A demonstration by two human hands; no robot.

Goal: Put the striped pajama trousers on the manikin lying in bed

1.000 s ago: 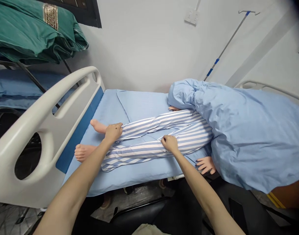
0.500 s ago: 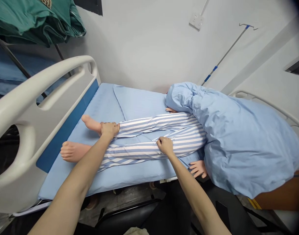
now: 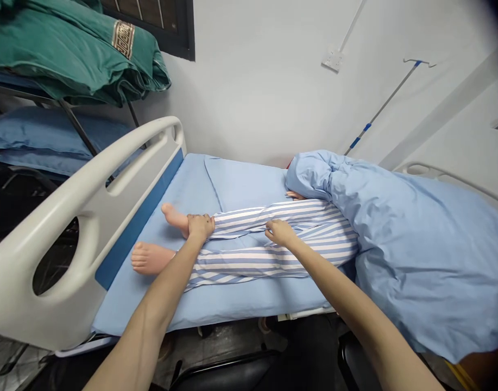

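near edge: black chair (image 3: 236,372), then the bed (image 3: 240,304) with its blue sheet. white footboard (image 3: 114,217) along the left. a manikin's legs lie on the sheet in striped trousers (image 3: 249,260), feet to the left. near foot (image 3: 151,258) is bare, just left of my forearm. my right hand (image 3: 279,233) is over the inner side of the far leg, fingers loosely bent; whether they pinch cloth i cannot tell. my left hand (image 3: 200,225) is clamped over the far ankle at the trouser cuff, far foot (image 3: 174,216) jutting out left. at right the trousers run under a bunched quilt (image 3: 415,233). far side: pole (image 3: 385,106) right, wall socket (image 3: 333,60), heaped green cloth (image 3: 89,60) left.
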